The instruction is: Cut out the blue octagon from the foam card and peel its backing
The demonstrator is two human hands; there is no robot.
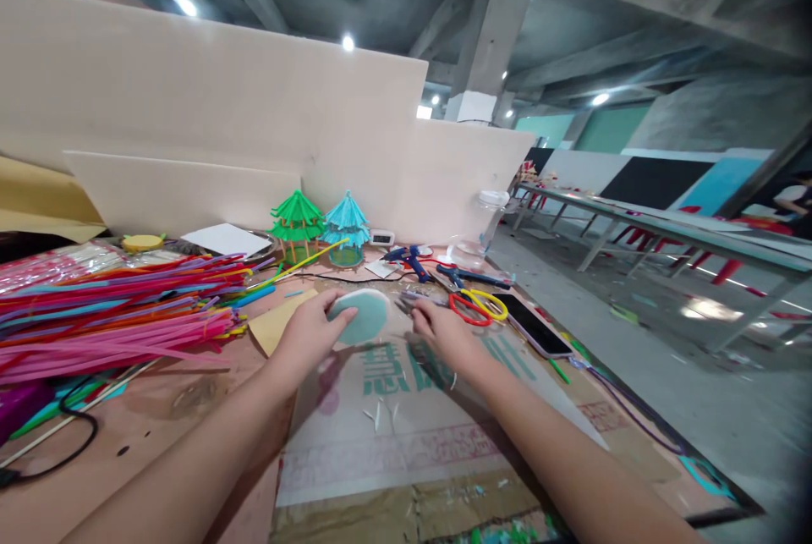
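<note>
A round pale-teal disc with a white edge is gripped at its left side by my left hand, thumb across its face. My right hand is closed just right of the disc, fingers curled. A short grey metal tip shows by those fingers; whether they hold it cannot be made out. Under both hands lies a whitish sheet with green characters and pink print, with white scraps on it. Beyond my right hand are scissors with red and yellow handles.
Bundles of colourful pipe cleaners cover the left. Green and light-blue small pavilions stand at the back, near a blue glue gun and a clear plastic jar. A phone lies near the right table edge.
</note>
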